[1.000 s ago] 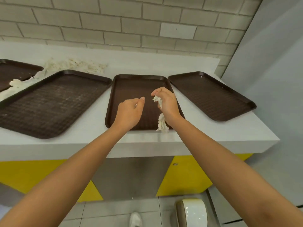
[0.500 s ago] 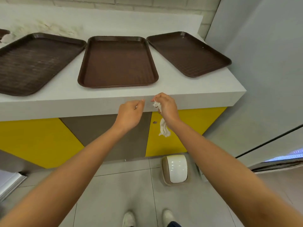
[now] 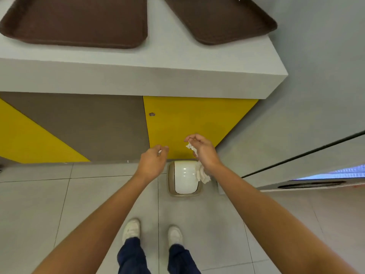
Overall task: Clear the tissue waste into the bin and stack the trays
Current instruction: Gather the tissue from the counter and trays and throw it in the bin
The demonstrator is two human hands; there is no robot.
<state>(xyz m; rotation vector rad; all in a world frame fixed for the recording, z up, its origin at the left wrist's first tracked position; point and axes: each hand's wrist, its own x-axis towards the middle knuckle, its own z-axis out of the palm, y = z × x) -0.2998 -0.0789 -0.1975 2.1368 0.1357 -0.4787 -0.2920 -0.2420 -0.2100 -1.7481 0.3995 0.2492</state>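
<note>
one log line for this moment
phase: waste disposal | right hand: holds tissue above bin | left hand: pinches tissue scrap | trays: unstacked on counter

Left tray (image 3: 79, 20) beside right tray (image 3: 221, 18) on the counter (image 3: 138, 72); bin (image 3: 184, 177) on the floor (image 3: 79, 204) (by the cabinet (image 3: 197, 119)).

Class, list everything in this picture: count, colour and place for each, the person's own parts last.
trays: 2, dark brown, apart on the counter
counter: 1, pale grey, above the cabinet
cabinet front: 1, yellow and brown, below the counter
bin: 1, white lid, on the floor
tissue: 1, white, hanging over the bin
tissue scrap: 1, white, in a pinch
floor tiles: many, grey, underfoot
shoes: 2, white, on the floor
left hand: 1, pinches the tissue scrap
right hand: 1, holds the tissue
</note>
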